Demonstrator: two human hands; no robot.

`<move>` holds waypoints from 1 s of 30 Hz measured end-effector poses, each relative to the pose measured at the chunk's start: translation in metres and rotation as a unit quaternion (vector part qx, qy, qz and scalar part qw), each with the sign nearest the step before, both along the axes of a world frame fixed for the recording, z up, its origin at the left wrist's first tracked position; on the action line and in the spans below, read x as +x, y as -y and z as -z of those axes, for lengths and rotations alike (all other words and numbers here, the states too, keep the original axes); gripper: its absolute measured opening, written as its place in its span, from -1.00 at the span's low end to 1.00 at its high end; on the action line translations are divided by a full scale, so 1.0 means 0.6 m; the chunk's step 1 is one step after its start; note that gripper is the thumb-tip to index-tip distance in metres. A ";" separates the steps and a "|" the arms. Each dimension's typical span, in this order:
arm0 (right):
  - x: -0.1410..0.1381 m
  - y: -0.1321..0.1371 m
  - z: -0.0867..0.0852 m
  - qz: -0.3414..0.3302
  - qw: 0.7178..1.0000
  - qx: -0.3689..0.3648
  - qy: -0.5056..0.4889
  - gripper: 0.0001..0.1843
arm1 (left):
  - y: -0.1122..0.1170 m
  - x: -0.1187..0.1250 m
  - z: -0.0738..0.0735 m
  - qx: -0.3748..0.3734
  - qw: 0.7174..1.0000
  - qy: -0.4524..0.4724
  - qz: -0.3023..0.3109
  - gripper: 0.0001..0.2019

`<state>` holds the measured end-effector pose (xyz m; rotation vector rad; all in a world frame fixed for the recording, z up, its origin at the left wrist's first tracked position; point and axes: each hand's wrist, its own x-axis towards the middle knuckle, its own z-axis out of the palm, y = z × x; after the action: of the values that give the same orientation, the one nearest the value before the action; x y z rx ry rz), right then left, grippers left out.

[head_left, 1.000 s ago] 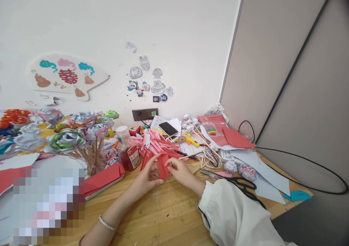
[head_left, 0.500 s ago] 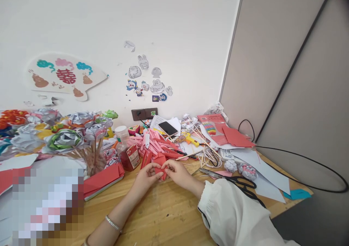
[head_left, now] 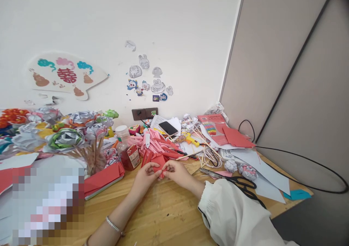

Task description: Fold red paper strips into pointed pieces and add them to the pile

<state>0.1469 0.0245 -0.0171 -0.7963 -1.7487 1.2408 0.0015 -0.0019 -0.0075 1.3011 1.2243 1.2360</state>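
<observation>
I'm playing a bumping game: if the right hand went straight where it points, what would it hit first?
Besides the red paper it holds, the right hand would probably meet the left hand first, close in front of it. Exact depth is hard to tell.

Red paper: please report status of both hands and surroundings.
Left hand, right hand: both pinching red paper. Paper partly covered. Pink strips heaped just beyond; scissors to the right.

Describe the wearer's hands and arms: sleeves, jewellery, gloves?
Left hand and right hand: ungloved. Left forearm: uncovered where visible, with a silvery, beaded-looking bracelet. Right arm: loose white sleeve, gathered at the cuff, with dark trim along its lower edge. No cables or markings visible on either.
</observation>
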 end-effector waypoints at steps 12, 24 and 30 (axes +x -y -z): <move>-0.015 -0.002 0.020 0.026 0.993 -0.094 -0.065 -0.89 | 0.010 0.009 -0.008 -0.015 1.000 0.009 -0.009 -0.74; -0.022 0.011 0.009 0.056 0.991 -0.085 -0.086 -0.92 | 0.018 0.020 -0.014 -0.021 0.998 0.018 -0.060 -0.75; -0.025 0.016 0.012 -0.006 0.991 -0.097 -0.093 -0.76 | 0.018 0.015 -0.014 -0.012 0.996 0.023 -0.089 -0.76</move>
<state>0.1320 0.0151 -0.0244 -0.7550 -1.5005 1.4614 0.0104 -0.0126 0.0010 1.1592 1.3413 1.3661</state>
